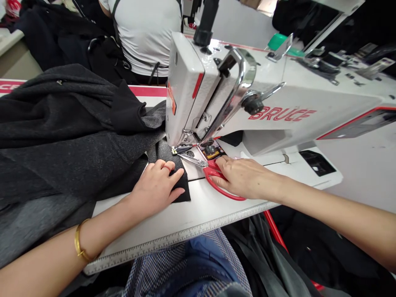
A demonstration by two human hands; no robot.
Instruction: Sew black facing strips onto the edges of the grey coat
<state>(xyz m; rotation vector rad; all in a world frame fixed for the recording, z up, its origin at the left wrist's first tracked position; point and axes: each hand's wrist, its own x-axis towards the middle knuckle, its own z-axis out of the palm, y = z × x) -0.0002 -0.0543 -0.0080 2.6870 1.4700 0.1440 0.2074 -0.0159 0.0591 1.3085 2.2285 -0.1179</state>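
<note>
My left hand [159, 183] lies spread, palm down, on a dark grey piece of fabric [182, 194] at the left of the needle area. My right hand [238, 175] grips the red handles of a pair of scissors [213, 173], whose metal blades point left toward the presser foot [177, 150]. The blade tips reach close to the fabric's edge; whether they touch it I cannot tell. Over both hands stands a white sewing machine [278, 99] lettered BRUCE. The fabric runs on into a large dark garment [71, 152] heaped at the left.
A ruler strip [185, 236] runs along the front edge of the white table [148, 231]. Behind the machine is a person in a white shirt [145, 33], near dark clothes [74, 45] piled at the back left. More dark cloth [318, 247] hangs below the table at right.
</note>
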